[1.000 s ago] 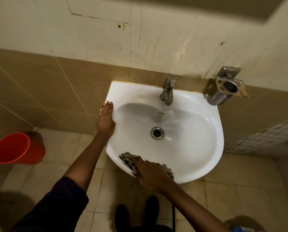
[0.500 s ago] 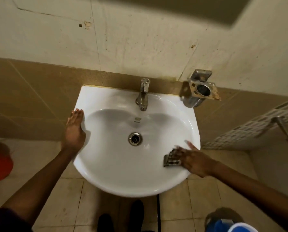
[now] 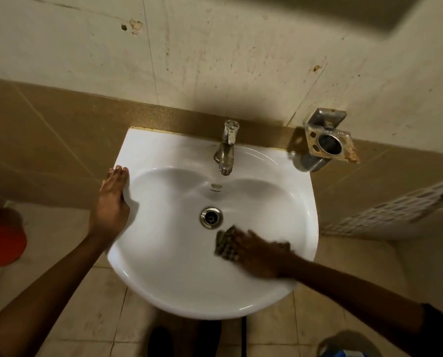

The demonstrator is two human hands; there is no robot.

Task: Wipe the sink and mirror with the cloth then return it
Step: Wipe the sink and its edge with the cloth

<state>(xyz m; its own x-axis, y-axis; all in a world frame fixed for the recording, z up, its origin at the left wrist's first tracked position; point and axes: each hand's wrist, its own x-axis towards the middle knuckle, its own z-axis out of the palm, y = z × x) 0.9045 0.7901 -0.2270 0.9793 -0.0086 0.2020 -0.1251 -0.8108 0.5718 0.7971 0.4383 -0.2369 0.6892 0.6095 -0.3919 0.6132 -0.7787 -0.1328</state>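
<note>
Tiled bathroom wall at back, w/ white sink (image 3: 163,279) fixed below tap (image 3: 225,148). Since 0.5 s ago: cloth (image 3: 224,244) shifted from right side of bowl inward, now just beside drain (image 3: 211,217) (bowl pass under way; mirror and return probably still to do). Right hand (image 3: 261,256) laid flat on cloth, fingers extended toward drain, pressing, not clutching; motion-blurred. Left hand (image 3: 112,202) flat on left rim, fingers straight, holding nothing, bracing.

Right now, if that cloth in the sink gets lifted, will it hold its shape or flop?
Probably flop: the cloth lies bunched and flattened under the right hand. Likely light, since one flat hand manages it. On the glossy sink it should glide easily.
</note>
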